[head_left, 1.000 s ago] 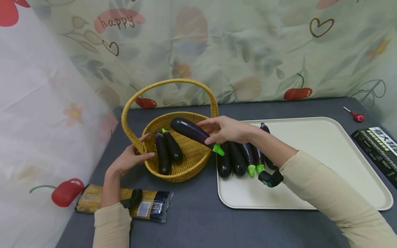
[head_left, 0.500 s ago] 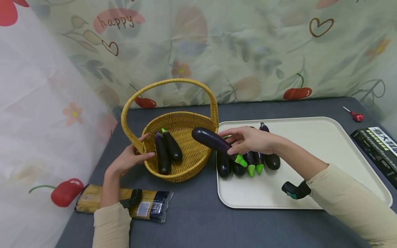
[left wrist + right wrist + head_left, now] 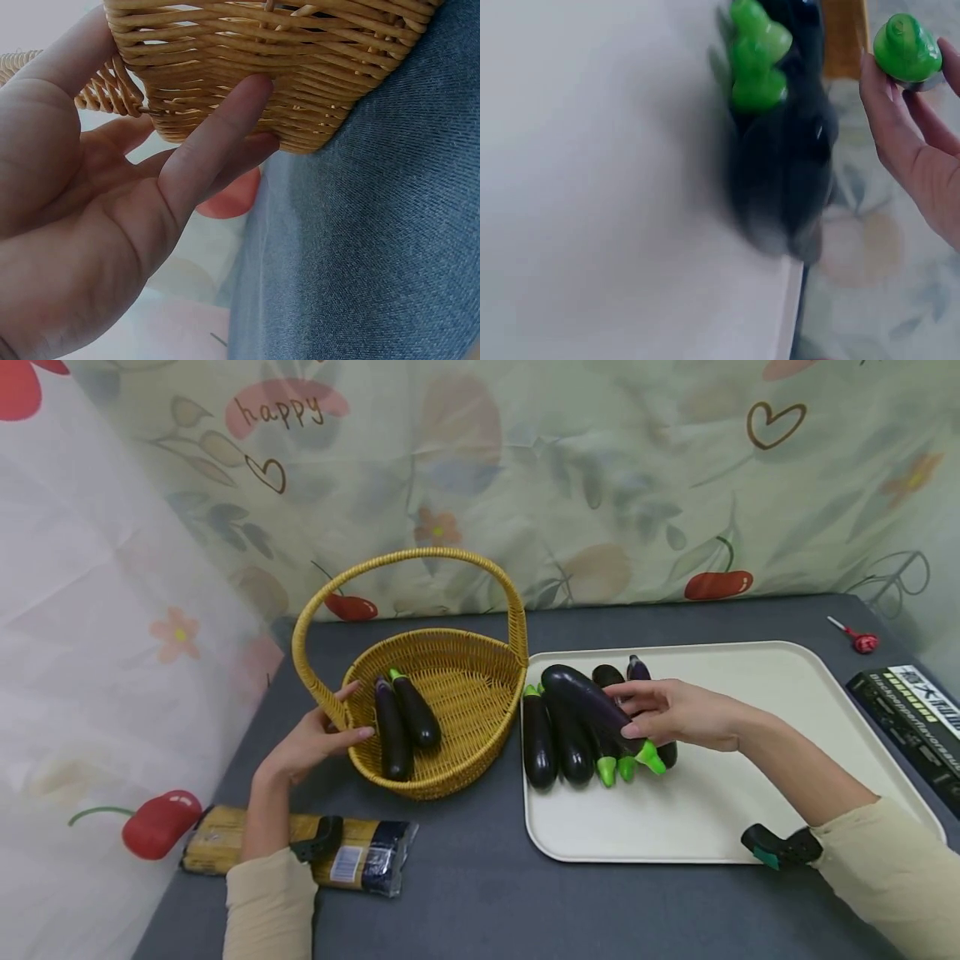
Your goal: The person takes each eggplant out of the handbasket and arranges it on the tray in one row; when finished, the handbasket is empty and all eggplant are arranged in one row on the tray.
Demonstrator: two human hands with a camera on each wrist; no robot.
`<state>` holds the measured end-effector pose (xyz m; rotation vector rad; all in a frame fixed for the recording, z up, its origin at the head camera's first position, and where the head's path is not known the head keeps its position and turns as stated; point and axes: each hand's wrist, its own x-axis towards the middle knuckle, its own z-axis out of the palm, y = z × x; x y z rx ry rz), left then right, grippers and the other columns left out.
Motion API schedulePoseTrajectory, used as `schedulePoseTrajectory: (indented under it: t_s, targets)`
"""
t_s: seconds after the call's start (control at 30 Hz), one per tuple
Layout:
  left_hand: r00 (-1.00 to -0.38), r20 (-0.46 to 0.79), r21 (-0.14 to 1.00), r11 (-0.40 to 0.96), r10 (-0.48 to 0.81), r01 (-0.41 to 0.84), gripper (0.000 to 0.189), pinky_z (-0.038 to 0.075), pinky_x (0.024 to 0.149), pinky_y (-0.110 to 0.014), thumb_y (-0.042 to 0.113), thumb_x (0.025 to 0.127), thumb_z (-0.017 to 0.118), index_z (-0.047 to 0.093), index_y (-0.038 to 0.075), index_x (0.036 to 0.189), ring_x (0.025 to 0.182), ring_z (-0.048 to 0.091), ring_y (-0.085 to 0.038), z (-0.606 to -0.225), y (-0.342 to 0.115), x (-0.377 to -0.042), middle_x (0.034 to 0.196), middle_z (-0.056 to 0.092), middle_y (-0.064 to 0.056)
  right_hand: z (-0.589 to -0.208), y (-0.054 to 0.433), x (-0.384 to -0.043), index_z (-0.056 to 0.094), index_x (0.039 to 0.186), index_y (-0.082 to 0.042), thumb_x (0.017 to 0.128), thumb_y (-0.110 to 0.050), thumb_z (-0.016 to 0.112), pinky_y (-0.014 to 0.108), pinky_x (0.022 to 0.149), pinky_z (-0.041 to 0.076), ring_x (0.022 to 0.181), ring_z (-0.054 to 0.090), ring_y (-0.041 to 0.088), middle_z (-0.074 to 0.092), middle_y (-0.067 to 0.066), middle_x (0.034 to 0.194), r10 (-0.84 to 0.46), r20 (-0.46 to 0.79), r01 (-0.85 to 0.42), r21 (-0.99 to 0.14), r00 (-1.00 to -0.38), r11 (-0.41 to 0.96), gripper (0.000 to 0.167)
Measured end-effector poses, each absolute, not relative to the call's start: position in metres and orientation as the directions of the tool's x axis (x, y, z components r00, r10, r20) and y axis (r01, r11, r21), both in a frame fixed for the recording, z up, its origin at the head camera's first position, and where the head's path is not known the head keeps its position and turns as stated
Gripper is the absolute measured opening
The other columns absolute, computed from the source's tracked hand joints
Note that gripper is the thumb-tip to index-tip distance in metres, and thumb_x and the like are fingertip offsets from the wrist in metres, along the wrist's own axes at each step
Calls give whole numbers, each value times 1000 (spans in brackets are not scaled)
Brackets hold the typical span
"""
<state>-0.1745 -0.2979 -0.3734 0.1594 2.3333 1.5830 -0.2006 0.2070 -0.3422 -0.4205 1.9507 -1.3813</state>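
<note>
While the right hand [image 3: 686, 714] pinches one dark eggplant [image 3: 588, 697] between thumb and fingers, close to its green cap, the left hand [image 3: 303, 747] rests on the left side of a yellow wicker basket [image 3: 483, 693], its fingers fairly straight and spread against the woven wall beside the foot of the tall handle [image 3: 420, 554]. The held eggplant slants over the left part of a white tray [image 3: 720, 831], its cap toward the near right and its rounded end toward the far left. Under and beside it on that tray lies a row of eggplants [image 3: 542, 747], some with caps far and some with caps near; the hand and the held one partly hide them, and the right wrist view shows them blurred, so whether the held one touches any of them I cannot tell. Two more eggplants [image 3: 393, 735] lie side by side in the left half of the basket. Below the left forearm, on the grey table [image 3: 480, 914], is a packet of yellow sticks [image 3: 367, 856]. Right of the tray lies a black box [image 3: 907, 722], with a red lollipop [image 3: 865, 643] farther back.
</note>
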Motion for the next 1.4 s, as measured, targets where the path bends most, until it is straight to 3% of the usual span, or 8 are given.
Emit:
schedulePoseTrajectory:
  t_s: [0.13, 0.33, 0.5, 0.83, 1.13, 1.4]
  targets:
    - [-944, -192, 920, 384, 267, -79, 82, 45, 78, -34, 23, 92, 66, 13, 22, 155, 82, 55, -21, -373, -298, -175, 96, 49, -15, -344, 229, -199, 24, 150, -2, 92, -15, 63, 38, 87, 47, 114, 51, 28, 38, 24, 138, -589, -339, 141, -924, -734, 356, 71]
    - [-940, -191, 926, 370, 283, -76, 82, 48, 86, -32, 21, 94, 64, 11, 23, 155, 106, 57, -32, -374, -299, -175, 124, 47, -27, -346, 256, -201, 21, 151, -4, 95, -14, 60, 40, 89, 46, 111, 55, 23, 38, 23, 138, -533, -328, 162, -928, -780, 335, 69]
    - [-938, -193, 928, 363, 289, -79, 83, 47, 90, -38, 21, 93, 64, 10, 22, 155, 115, 52, -38, -374, -299, -174, 134, 41, -29, -354, 270, -204, 16, 152, -3, 96, -13, 59, 44, 91, 45, 108, 56, 14, 35, 23, 139, -472, -333, 195, -928, -816, 317, 71]
    - [-937, -193, 928, 365, 291, -77, 82, 47, 89, -36, 21, 94, 64, 10, 23, 155, 114, 53, -38, -375, -299, -175, 133, 42, -29, -375, 284, -212, 11, 151, 2, 96, -15, 60, 35, 84, 50, 96, 59, 9, 50, 8, 118, -370, -357, 269, -925, -858, 268, 75]
    - [-940, -196, 925, 372, 279, -82, 82, 46, 91, -40, 22, 93, 65, 11, 24, 155, 116, 51, -38, -373, -298, -174, 134, 41, -29, -384, 285, -210, 10, 150, 5, 96, -21, 60, 32, 84, 50, 93, 59, 6, 48, 15, 120, -318, -378, 279, -907, -869, 316, 79]
    - [-939, -199, 927, 365, 282, -87, 83, 47, 91, -39, 21, 93, 65, 10, 23, 155, 117, 51, -39, -373, -298, -175, 136, 40, -29, -383, 278, -207, 13, 149, 7, 94, -26, 63, 36, 83, 52, 91, 61, 14, 42, 25, 127, -296, -429, 286, -860, -854, 422, 82]
